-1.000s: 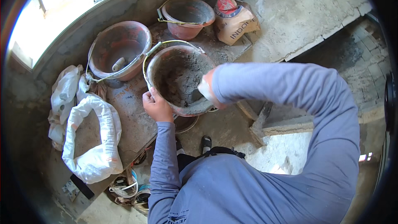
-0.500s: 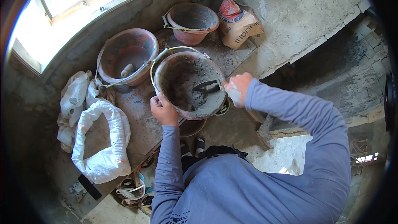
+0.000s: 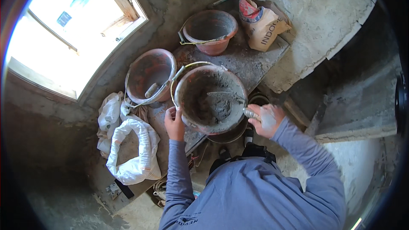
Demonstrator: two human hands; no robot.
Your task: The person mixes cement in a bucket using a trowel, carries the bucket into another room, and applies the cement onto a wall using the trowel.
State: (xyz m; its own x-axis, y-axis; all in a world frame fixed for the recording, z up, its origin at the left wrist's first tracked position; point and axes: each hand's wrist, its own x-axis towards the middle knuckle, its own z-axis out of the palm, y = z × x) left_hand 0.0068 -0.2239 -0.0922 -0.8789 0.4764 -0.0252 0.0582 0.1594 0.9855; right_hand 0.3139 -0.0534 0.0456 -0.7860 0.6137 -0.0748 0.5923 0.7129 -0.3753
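The near bucket (image 3: pixel 194 81) stands at the edge of the bench (image 3: pixel 260 64), mouth up. It is a round, reddish-brown vessel; grey residue coats the rim and much of the inner wall. Its yellowish bail (image 3: pixel 202 62) arcs past the far side of the rim. Grey mortar (image 3: pixel 213 113) lies inside, lumpy and uneven, with darker hollows toward the left wall.

Left hand (image 3: pixel 174 124): grips the left side of the near bucket, thumb at the rim; the other fingers are partly hidden. Right hand (image 3: pixel 266 120): wrapped around the handle of a trowel (image 3: pixel 226 95) just outside the right rim of the near bucket — a pale smear covers the back of this hand. The pointed, mortar-coated blade reaches over the rim into the near bucket, tip toward its left wall.

Surrounding items: a second bucket (image 3: pixel 145 72) behind and left of the near bucket; a third bucket (image 3: pixel 217 50) behind it; a torn paper bag (image 3: pixel 262 34) behind and right; a white sack (image 3: pixel 142 171) — mouth rolled back — to its near left.
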